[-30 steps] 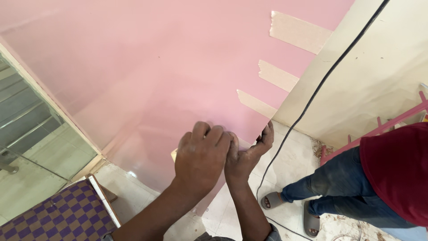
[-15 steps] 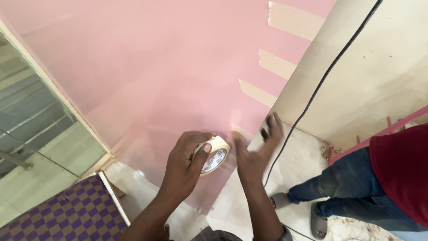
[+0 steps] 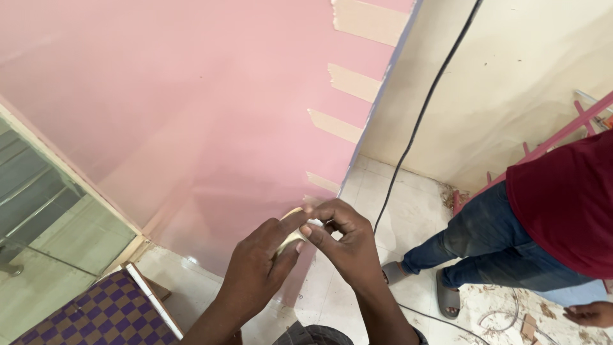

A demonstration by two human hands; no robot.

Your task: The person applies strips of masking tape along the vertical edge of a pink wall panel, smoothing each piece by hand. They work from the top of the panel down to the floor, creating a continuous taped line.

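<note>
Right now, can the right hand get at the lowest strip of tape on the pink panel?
Probably yes. The right hand is just below the lowest tape strip on the pink panel, and nothing stands between them. It is busy, though, pinching the tape roll with the left hand.

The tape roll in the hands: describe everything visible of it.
Only a sliver of the tape roll shows: a beige, papery-looking curved edge, like the strips on the pink panel. It sits pinched between the left hand and the right hand, in front of the panel's lower edge. Its core and free end are hidden.
</note>
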